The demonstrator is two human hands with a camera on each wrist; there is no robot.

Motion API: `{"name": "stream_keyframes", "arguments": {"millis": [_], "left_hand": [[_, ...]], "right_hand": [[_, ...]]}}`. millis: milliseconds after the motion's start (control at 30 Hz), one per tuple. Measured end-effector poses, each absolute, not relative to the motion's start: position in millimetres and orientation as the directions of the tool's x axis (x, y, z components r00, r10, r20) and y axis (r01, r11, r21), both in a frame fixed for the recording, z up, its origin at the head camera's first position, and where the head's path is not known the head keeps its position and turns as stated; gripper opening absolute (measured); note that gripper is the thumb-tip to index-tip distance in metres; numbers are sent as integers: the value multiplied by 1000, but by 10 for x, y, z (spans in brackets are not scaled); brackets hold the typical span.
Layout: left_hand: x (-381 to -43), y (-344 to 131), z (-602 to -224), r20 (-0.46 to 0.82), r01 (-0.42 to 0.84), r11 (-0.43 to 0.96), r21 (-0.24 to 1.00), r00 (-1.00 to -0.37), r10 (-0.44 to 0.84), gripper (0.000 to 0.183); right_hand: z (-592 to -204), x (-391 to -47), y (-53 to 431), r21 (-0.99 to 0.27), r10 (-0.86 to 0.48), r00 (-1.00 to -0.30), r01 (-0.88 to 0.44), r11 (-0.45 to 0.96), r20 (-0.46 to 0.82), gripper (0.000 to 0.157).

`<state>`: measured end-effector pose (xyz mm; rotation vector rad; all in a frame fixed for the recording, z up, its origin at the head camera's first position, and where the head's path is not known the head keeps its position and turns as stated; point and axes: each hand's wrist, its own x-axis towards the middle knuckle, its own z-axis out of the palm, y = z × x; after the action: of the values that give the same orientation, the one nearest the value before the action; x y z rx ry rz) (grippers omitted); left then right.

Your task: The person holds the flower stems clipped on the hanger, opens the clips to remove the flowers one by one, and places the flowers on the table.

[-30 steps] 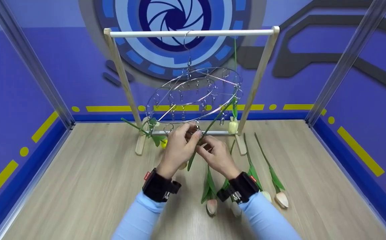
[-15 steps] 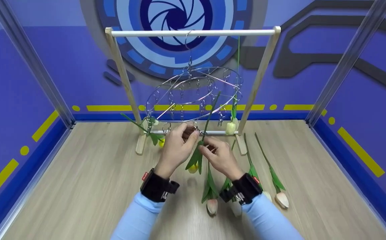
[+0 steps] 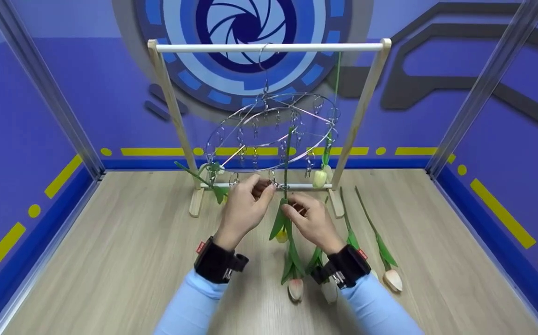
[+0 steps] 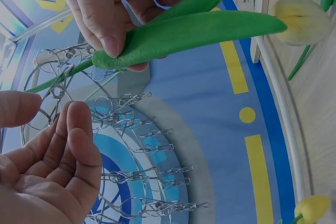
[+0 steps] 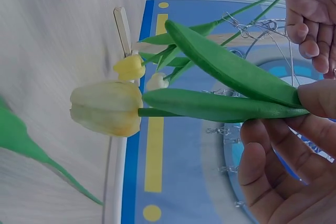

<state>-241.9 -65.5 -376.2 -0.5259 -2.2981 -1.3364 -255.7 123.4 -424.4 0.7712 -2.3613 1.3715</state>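
My right hand (image 3: 313,218) pinches an artificial tulip (image 5: 105,108) at the base of its green leaves (image 4: 189,38). The tulip hangs head down, its bloom whitish with a yellow base and its stem (image 3: 286,163) pointing up. To its left, my left hand (image 3: 245,209) holds a metal clip (image 4: 58,90) at the front rim of the round wire hanger (image 3: 269,167). The stem crosses at that clip; whether the clip grips it, I cannot tell. Other tulips hang from the hanger: a pale yellow one (image 3: 320,178) on the right and a yellow one (image 5: 129,67) on the left.
The hanger hooks over the white bar of a wooden rack (image 3: 361,107). On the wooden table (image 3: 129,260), several tulips lie near my right forearm, among them a pinkish one (image 3: 295,290) and another at far right (image 3: 393,280). Patterned blue walls (image 3: 436,116) enclose the back and sides.
The held tulip has swung from a slant to nearly upright, stem up, and its bloom has come into view. My right hand has shifted slightly right and down; my left stays at the clip.
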Motion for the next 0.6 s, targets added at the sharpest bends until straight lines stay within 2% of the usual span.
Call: {"name": "stream_keyframes", "arguments": {"millis": [600], "left_hand": [[-2412, -663, -3779, 545, 535, 442, 720, -830, 117, 9]], "right_hand": [[-4267, -2543, 1287, -696, -277, -807, -590, 409, 521, 8]]}}
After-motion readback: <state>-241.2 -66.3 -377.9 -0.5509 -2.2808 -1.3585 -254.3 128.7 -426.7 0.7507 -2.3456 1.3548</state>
